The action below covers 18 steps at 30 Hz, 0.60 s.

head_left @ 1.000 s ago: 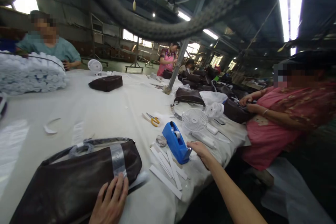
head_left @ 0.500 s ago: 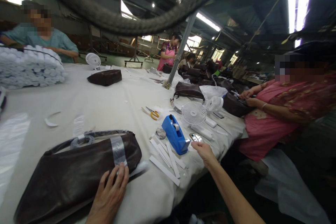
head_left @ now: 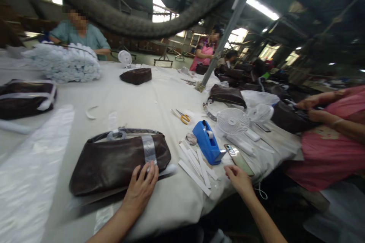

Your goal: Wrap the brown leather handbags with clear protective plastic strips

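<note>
A dark brown leather handbag (head_left: 114,161) lies on the white-covered table, with a clear plastic strip (head_left: 148,148) round its right end. My left hand (head_left: 144,182) rests on the bag's near right edge, fingers stretched and slightly spread over the strip's lower end. My right hand (head_left: 238,178) hovers just short of the blue tape dispenser (head_left: 207,142), thumb and forefinger pinched together. Whatever is between those fingertips is too small to make out. Beside this hand lies a smartphone (head_left: 239,159). White paper strips (head_left: 195,174) are scattered between the bag and the dispenser.
Yellow-handled scissors (head_left: 184,117) lie beyond the dispenser. White fans (head_left: 233,120) stand at right, near a co-worker in a pink apron (head_left: 330,152) handling a dark bag. A metal post (head_left: 222,41) rises from the table. White bundles (head_left: 65,60) and another wrapped bag (head_left: 25,98) are at left.
The view has swung left, so everything sits further right. My right hand has drawn back from the dispenser's cutting end, uncovering the phone. My left hand stays on the bag.
</note>
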Tool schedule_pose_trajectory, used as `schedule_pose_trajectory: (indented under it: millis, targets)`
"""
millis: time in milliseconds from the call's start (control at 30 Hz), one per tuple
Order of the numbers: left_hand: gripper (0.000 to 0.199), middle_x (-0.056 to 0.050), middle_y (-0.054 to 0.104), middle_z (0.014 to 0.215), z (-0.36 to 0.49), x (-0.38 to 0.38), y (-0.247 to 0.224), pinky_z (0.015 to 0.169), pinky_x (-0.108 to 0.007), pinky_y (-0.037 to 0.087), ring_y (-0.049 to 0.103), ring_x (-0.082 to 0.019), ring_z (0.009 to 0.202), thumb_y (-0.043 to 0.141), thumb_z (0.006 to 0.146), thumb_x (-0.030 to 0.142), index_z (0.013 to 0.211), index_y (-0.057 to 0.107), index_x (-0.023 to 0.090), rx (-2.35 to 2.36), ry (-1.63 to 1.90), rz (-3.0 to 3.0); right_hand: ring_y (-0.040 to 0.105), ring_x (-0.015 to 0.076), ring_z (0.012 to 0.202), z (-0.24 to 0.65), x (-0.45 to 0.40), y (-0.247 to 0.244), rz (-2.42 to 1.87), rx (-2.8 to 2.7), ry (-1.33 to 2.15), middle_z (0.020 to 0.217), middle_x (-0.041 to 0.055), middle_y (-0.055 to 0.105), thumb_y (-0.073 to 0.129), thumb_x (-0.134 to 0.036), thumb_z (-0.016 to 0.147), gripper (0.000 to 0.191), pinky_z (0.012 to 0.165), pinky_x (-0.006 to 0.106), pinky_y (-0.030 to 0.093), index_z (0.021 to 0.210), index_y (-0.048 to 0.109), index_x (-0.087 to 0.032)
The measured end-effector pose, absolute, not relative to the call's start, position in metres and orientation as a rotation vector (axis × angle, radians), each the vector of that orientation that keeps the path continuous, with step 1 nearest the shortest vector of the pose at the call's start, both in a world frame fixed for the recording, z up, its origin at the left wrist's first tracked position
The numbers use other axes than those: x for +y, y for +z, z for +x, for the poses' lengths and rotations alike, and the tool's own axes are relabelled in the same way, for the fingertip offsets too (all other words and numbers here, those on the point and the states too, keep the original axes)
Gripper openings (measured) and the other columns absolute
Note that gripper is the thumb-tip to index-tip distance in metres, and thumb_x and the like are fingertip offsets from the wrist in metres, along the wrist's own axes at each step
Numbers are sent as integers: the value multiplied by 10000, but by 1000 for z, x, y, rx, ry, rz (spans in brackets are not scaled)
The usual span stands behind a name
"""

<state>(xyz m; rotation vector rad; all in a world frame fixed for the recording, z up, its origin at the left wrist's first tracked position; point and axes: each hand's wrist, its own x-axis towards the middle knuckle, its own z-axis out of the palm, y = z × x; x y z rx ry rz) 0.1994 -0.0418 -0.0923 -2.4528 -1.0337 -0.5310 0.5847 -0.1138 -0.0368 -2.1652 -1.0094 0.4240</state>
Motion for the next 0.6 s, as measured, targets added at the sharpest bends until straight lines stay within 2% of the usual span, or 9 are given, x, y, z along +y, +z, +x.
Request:
schedule_pose_trajectory:
  millis: [133,267,400,500,600]
  targets:
    - [426,-130,485,1398,199,-42,-78,1053,-505,344,450,-288,1246,468,937,225,1359,487,165,-1046,-416,-2432,607,214,747,527,-90,14,-1825,-1590,640,747,37,681,567,-497,794,318,710,301,459,803,680,-199]
    - [415,-143,470,1408,197,-44,-71,1049,-519,345,446,-295,1253,416,961,207,1370,469,158,-1054,-359,-2452,617,195,771,455,-47,72,-1457,-2075,913,792,27,704,570,-457,834,297,745,275,462,801,704,-194]
    - [412,-145,468,1410,196,-45,-71,1048,-543,343,445,-307,1249,365,975,199,1372,459,142,-1038,-354,-2436,618,153,746,409,0,90,-1134,-2489,1105,808,-5,714,548,-362,851,263,727,233,450,877,738,-182]
    - [411,-139,469,1410,196,-45,-72,1052,-553,342,448,-308,1246,349,978,194,1369,462,140,-1036,-356,-2423,587,115,652,386,30,85,-1080,-2795,936,752,-42,715,579,-238,806,186,653,206,413,858,753,-198]
    - [408,-138,480,1400,196,-44,-73,1050,-555,347,455,-313,1240,364,972,195,1362,471,142,-1042,-366,-2419,559,103,603,364,51,76,-1060,-3078,439,678,-62,709,651,-147,731,130,702,230,390,757,753,-224]
